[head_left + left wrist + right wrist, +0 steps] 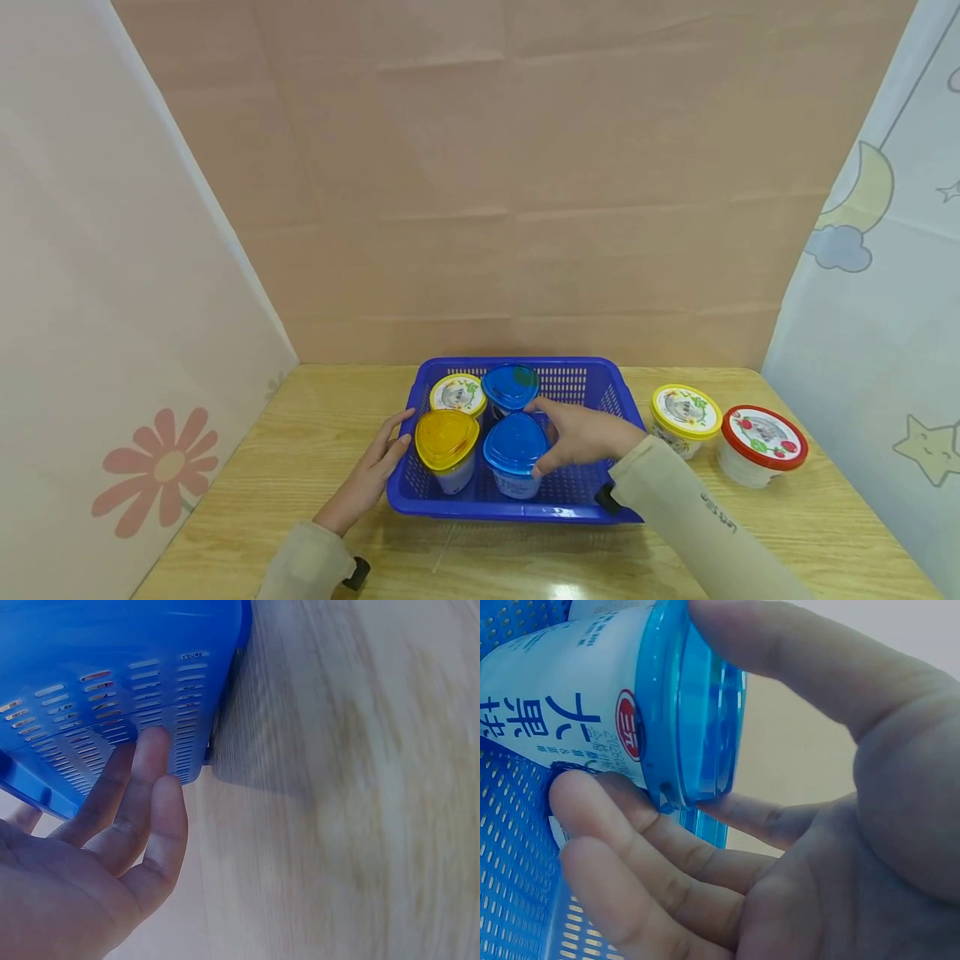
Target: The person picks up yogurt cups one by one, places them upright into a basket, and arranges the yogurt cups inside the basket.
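Observation:
A blue plastic basket [517, 510] holds several lidded cups. In the head view my right hand [588, 433] grips the front blue-lidded cup [516, 446] by its lid. The right wrist view shows the thumb on one side of the same cup [570, 697] and fingers of the right hand [802, 847] on the other. My left hand [367, 482] is at the basket's left side. In the left wrist view, the left hand [112, 855] touches the slotted outer wall with slightly bent fingers. Beside the gripped cup stands a yellow-domed cup [447, 442].
Behind these in the basket stand a flat yellow-rimmed tub [457, 393] and another blue-lidded cup [510, 386]. On the wooden table [300, 442], right of the basket, are a yellow-lidded tub [685, 412] and a red-lidded tub [763, 442].

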Available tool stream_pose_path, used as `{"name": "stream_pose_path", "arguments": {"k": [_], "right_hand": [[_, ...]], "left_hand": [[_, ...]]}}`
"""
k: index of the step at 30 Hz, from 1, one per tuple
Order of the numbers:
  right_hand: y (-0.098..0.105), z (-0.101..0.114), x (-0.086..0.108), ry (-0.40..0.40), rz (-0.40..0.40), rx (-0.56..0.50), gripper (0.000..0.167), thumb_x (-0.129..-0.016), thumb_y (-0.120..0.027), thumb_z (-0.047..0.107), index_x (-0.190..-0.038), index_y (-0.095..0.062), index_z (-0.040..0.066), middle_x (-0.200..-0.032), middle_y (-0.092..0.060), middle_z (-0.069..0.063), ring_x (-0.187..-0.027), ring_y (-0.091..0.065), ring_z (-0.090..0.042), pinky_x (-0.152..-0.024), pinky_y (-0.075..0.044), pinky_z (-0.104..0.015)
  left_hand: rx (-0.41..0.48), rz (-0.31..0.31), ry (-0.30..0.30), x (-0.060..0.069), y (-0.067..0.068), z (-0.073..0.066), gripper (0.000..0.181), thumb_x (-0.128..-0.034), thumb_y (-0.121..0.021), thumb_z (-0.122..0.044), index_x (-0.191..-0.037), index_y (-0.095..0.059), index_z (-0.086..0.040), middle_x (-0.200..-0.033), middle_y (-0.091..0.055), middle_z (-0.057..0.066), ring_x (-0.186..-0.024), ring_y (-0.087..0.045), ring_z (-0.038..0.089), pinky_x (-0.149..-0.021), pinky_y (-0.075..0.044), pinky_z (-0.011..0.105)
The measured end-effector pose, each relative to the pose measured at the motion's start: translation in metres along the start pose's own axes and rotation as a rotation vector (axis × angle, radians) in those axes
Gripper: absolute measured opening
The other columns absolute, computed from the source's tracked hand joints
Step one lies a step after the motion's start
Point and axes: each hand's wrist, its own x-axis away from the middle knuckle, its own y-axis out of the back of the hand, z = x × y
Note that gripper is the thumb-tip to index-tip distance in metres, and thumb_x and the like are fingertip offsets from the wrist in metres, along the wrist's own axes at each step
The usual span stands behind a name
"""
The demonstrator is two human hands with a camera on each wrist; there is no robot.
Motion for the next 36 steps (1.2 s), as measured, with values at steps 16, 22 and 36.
{"name": "stream_pose_path", "arguments": {"k": [16, 22, 36], "right_hand": [[-0.0004, -0.0019, -0.0026, 0.009, 0.000, -0.055, 0.090, -0.074, -0.089, 0.028, -0.148, -0.040, 0.012, -0.086, -0.062, -0.005, -0.073, -0.061, -0.018, -0.067, -0.052, -0.034], [-0.0002, -0.0005, -0.0022, 0.001, 0.001, -0.070, 0.091, -0.073, -0.090, 0.027, -0.147, -0.041, 0.012, -0.086, -0.062, -0.005, -0.072, -0.062, -0.019, -0.066, -0.052, -0.034], [-0.0005, -0.0012, -0.0021, -0.028, 0.009, -0.105, 0.090, -0.073, -0.090, 0.027, -0.148, -0.041, 0.015, -0.086, -0.062, -0.007, -0.072, -0.062, -0.021, -0.064, -0.053, -0.034]], "left_hand": [[0.003, -0.005, 0.000, 0.0004, -0.0005, -0.0012, 0.047, -0.1083, -0.040, -0.040, -0.154, -0.034, -0.030, -0.148, -0.045, 0.020, -0.129, -0.051, 0.037, -0.102, -0.046, 0.056], [0.020, 0.005, 0.007, 0.0005, -0.0009, -0.0017, 0.045, -0.1085, -0.040, -0.039, -0.153, -0.034, -0.033, -0.146, -0.046, 0.020, -0.127, -0.053, 0.036, -0.101, -0.047, 0.053], [0.018, -0.007, -0.004, 0.0010, -0.0013, -0.0027, 0.045, -0.1086, -0.040, -0.038, -0.153, -0.035, -0.032, -0.151, -0.042, 0.018, -0.129, -0.051, 0.036, -0.103, -0.046, 0.054]]}}
